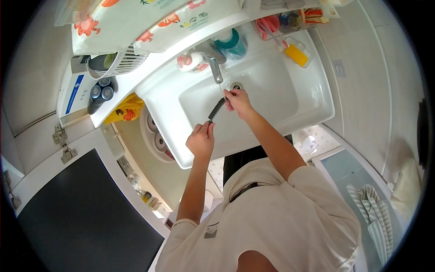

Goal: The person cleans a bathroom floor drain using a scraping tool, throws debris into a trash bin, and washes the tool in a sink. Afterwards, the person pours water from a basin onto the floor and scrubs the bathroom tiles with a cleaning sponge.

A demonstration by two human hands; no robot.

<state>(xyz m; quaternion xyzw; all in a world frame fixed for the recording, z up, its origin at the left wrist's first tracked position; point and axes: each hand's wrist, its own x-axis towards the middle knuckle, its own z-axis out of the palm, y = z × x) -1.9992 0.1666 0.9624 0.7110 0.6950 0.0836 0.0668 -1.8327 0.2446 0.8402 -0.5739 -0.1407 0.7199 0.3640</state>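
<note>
A narrow black comb is held at a slant over the white sink, below the chrome faucet. My left hand is closed on the comb's lower end, near the sink's front rim. At the upper end, the curled fingers of my right hand grip it just under the spout. A thin stream of water appears to fall there. The drain lies right behind my right hand. Fingers hide both ends of the comb.
A white pump bottle and a teal bottle stand behind the faucet. A yellow sponge sits at the back right rim. An electric shaver is on the left counter. A dark-panelled cabinet door hangs open at left.
</note>
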